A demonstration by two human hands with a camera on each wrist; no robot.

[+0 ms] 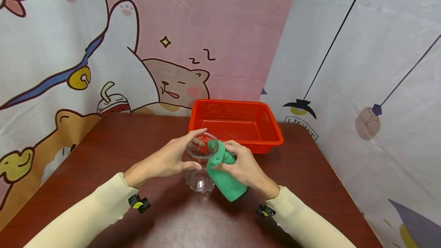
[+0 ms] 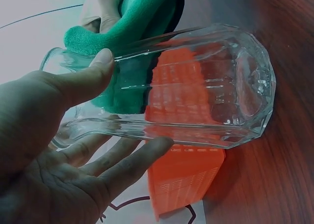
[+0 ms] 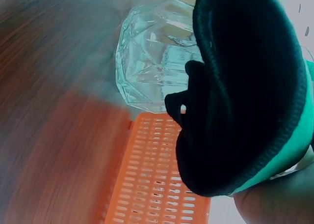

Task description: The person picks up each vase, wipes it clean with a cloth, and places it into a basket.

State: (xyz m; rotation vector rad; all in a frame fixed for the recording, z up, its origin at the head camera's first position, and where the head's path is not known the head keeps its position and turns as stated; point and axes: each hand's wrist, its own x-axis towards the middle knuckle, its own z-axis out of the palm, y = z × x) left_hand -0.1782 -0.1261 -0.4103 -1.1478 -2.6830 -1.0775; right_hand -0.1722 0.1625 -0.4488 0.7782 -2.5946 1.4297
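Observation:
A clear glass jar with a round open mouth and a faceted base stands upright in front of me. My left hand holds it near the neck, thumb on the near side and fingers round the far side. My right hand grips a green cloth with dark edging. One bunched end of the cloth is at the right side of the jar's rim, while the rest hangs beside the glass. In the right wrist view the dark inner side of the folded cloth covers part of the jar.
Behind the jar, a red perforated plastic basket sits on the dark brown wooden table. A cartoon-printed cloth backdrop hangs along the table's far edge and right side.

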